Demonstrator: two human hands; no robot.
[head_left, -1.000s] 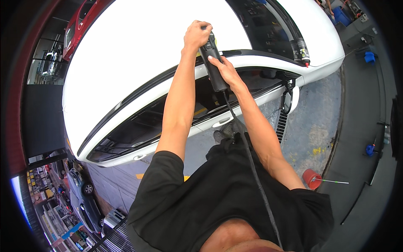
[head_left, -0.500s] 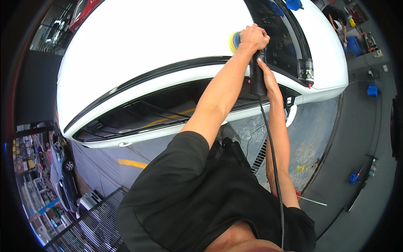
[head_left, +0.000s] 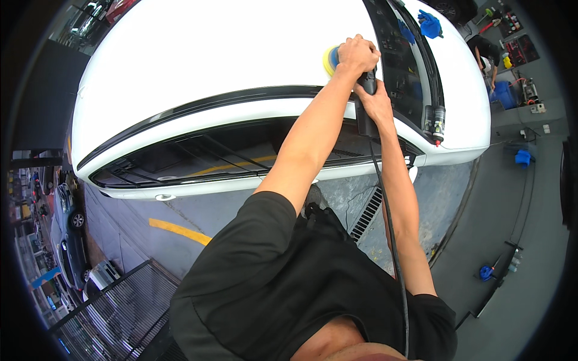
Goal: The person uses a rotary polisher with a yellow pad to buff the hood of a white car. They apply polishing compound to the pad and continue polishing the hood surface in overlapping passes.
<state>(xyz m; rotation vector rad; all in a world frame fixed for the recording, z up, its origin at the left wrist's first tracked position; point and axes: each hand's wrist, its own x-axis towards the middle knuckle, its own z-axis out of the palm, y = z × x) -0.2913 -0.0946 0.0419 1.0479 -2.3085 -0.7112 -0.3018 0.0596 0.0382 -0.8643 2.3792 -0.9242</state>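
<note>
- Polisher (head_left: 366, 120): long matte-black body, narrow, cylinder-like, running near-to-far; I see it over the near edge of the roof, at the right end by the windshield.
- Round pad (head_left: 329, 61) on its far end: yellow outer foam, blue inside that, sticking out left of the fingers. It sits at the white roof; I can't tell whether it lies flat or tipped.
- Black cord (head_left: 387, 210) leaves the near end and hangs down along the right forearm, over the dark shirt.
- Left hand (head_left: 358, 55): curled over the polisher's head, knuckles up, hiding most of it from me.
- Right hand (head_left: 377, 103): wrapped around the body nearer the person, thumb side toward the left hand; far fingers hidden.
- White car (head_left: 229, 54): glossy, bright roof, black trim strip along the near edge, dark side windows below.
- Windshield (head_left: 394, 66) just right of the tool; a dark bottle (head_left: 439, 123) with a red tip at its near corner.
- Blue bundle (head_left: 430, 25) farther off, on the hood.
</note>
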